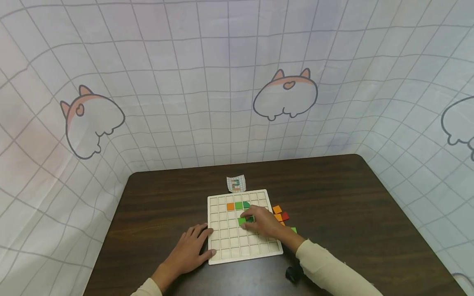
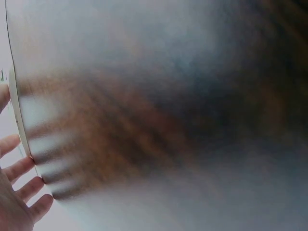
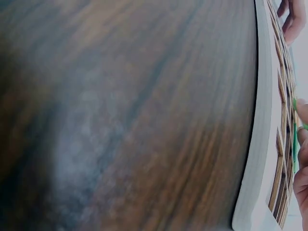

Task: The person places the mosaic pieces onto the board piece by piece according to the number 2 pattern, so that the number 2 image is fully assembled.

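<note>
A white grid board [image 1: 226,246] lies on the table, its squares marked by raised lines. Near its top sit an orange square tile [image 1: 230,206], a light green square tile [image 1: 238,205] and a dark green tile [image 1: 246,204] with a rounded side. My right hand [image 1: 262,222] reaches over the board and pinches a light green tile [image 1: 242,221] between thumb and fingers. Just beside that, a darker green tile [image 1: 250,219] is partly hidden by the fingers. With fingers spread, my left hand [image 1: 190,249] rests on the table, its fingertips touching the board's left edge.
Loose orange tiles [image 1: 277,209], a red tile [image 1: 284,216] and a light green tile [image 1: 294,230] lie right of the board, partly behind the forearm. A small patterned card [image 1: 236,183] lies beyond the board. A black object [image 1: 293,274] sits near the right sleeve.
</note>
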Action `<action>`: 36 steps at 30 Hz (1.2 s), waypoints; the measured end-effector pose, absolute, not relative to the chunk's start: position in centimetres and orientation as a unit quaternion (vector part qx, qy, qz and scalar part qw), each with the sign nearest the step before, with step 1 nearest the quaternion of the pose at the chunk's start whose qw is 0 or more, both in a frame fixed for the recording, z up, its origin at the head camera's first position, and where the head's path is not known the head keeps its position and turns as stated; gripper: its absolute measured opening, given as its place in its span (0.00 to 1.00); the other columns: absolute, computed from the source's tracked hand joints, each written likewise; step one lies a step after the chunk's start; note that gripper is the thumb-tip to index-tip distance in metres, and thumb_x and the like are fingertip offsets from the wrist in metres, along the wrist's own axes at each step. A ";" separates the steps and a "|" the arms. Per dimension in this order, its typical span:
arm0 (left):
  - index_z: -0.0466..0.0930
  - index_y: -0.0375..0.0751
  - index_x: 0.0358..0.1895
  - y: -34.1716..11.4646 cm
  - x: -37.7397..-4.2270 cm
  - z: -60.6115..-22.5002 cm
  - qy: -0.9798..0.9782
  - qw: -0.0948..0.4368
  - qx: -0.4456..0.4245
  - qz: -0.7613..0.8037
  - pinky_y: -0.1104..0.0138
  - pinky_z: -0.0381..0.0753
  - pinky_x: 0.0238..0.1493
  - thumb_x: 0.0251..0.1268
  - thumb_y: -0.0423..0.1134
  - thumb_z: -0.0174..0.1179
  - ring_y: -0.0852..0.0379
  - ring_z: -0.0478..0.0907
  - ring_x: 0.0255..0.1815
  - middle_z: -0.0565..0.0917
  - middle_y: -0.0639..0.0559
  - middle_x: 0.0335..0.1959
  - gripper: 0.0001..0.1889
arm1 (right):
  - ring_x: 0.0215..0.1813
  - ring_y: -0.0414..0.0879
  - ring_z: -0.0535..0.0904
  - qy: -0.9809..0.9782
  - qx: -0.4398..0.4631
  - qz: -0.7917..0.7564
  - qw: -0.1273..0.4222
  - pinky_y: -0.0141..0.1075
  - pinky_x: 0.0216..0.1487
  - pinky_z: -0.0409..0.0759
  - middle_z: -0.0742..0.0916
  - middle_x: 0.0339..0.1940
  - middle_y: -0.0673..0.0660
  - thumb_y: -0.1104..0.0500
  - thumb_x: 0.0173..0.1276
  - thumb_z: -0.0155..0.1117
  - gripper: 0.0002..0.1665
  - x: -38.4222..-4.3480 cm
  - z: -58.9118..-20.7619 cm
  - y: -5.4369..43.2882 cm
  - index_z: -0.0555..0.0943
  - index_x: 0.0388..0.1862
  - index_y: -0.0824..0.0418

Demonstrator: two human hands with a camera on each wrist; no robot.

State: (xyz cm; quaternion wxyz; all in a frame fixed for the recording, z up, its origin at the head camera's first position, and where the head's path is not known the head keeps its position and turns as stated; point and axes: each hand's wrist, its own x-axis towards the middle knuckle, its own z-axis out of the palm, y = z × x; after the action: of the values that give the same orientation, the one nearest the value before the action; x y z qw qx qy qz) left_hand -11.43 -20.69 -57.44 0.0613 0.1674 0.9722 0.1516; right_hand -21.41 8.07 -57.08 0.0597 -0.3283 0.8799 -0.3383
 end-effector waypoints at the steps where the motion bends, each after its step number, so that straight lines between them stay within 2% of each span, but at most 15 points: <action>1: 0.68 0.50 0.73 -20.7 -11.4 -57.5 0.972 0.061 0.168 0.151 0.42 0.68 0.64 0.68 0.66 0.56 0.42 0.65 0.72 0.67 0.45 0.74 0.36 | 0.42 0.40 0.80 0.881 -0.328 -0.335 0.060 0.36 0.47 0.79 0.86 0.41 0.48 0.53 0.66 0.73 0.17 -21.4 -57.1 8.0 0.87 0.51 0.56; 10: 0.68 0.50 0.72 -20.7 -11.3 -57.4 0.971 0.059 0.173 0.151 0.42 0.68 0.64 0.68 0.65 0.57 0.41 0.66 0.72 0.67 0.44 0.74 0.35 | 0.44 0.40 0.81 0.893 -0.329 -0.301 0.061 0.37 0.48 0.80 0.86 0.45 0.49 0.52 0.67 0.72 0.17 -21.2 -56.9 7.5 0.87 0.53 0.55; 18: 0.68 0.50 0.73 -20.7 -11.3 -57.3 0.972 0.061 0.172 0.151 0.42 0.68 0.64 0.69 0.65 0.57 0.41 0.66 0.72 0.67 0.44 0.74 0.35 | 0.40 0.39 0.78 0.899 -0.335 -0.281 0.031 0.30 0.37 0.73 0.83 0.41 0.47 0.50 0.64 0.74 0.17 -21.3 -57.1 7.5 0.89 0.50 0.54; 36: 0.68 0.51 0.73 -20.7 -11.4 -57.4 0.972 0.064 0.169 0.150 0.43 0.68 0.65 0.69 0.66 0.56 0.42 0.65 0.72 0.67 0.45 0.74 0.36 | 0.40 0.38 0.77 0.891 -0.342 -0.298 0.034 0.31 0.38 0.73 0.82 0.40 0.46 0.52 0.66 0.73 0.14 -21.5 -57.0 7.4 0.90 0.48 0.54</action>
State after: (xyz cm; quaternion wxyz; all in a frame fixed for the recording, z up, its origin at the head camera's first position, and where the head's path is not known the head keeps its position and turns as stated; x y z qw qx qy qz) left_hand -11.37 -20.72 -57.36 0.0640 0.1693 0.9720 0.1499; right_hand -21.48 7.43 -56.97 0.0339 -0.3423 0.8906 -0.2976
